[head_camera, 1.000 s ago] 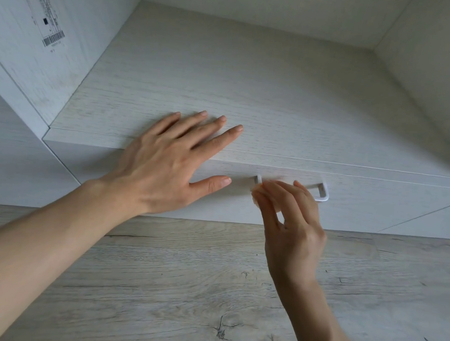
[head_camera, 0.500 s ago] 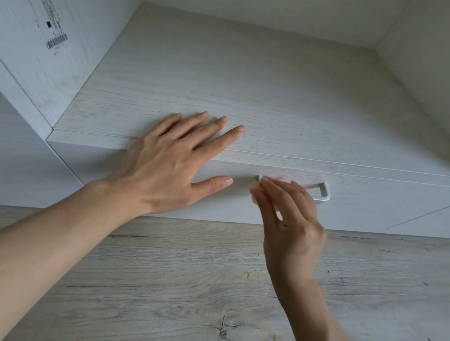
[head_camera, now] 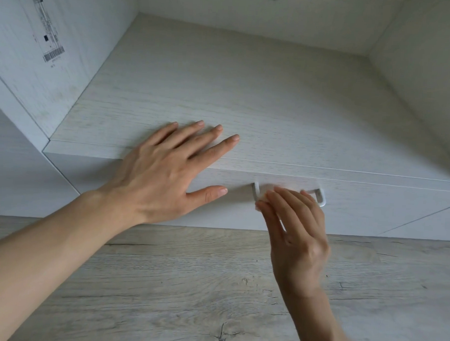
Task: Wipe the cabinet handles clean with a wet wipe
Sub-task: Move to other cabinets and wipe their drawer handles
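Note:
A white bar handle (head_camera: 320,196) sits on the front of a pale wood-grain drawer (head_camera: 371,210). My right hand (head_camera: 297,232) reaches up from below and pinches a small folded wet wipe (head_camera: 265,192) against the handle's left part, covering the bar's middle. Only a corner of the wipe shows past my fingertips. My left hand (head_camera: 167,173) lies flat with fingers spread on the cabinet top (head_camera: 247,107), its thumb hanging over the drawer front, left of the handle.
The cabinet top is the floor of an open niche with a left side panel (head_camera: 43,46) carrying a barcode label, a back wall and a right panel. Grey wood-look flooring (head_camera: 188,284) spreads below the drawer.
My right hand has edged slightly right along the handle with the wipe. The camera view has tilted a little upward. My left hand stays in place.

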